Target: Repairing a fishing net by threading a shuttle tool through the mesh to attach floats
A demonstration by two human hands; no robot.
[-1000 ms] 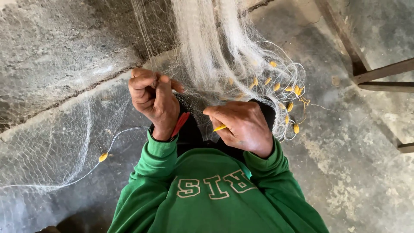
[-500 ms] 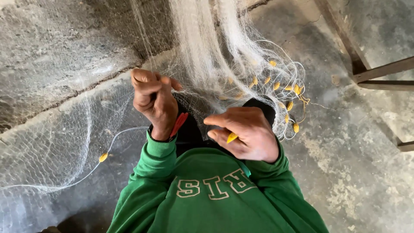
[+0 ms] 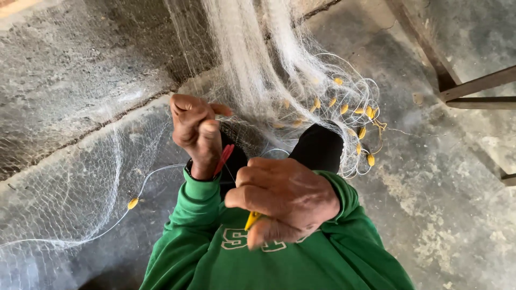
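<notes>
- Right hand [image 3: 282, 201] grip: fingers curled tight around a small yellow tool [image 3: 251, 220]; only its tip shows below the knuckles, in front of the green sweatshirt [image 3: 301, 263].
- Left hand [image 3: 196, 134] grip: raised, thumb and forefinger pinched together on a bit of the white fishing net [image 3: 252, 75].
- Red piece [image 3: 223, 159] sits at the left wrist, slanting down past the palm. Can't tell what it is or whether the hand holds it.
- Net hangs from the top of the view in a thick bundle and drapes over the black-clad knees [image 3: 320, 147].
- Net also spreads thin and flat over the concrete floor [image 3: 446, 225] to the left.
- Cluster of yellow floats [image 3: 355, 115] on looped cord, just right of the bundle, beside the right knee.
- One lone yellow float [image 3: 133, 203] on a cord on the floor, left of the left sleeve.
- Metal frame legs [image 3: 473, 88] at the upper right, well apart from the hands.
</notes>
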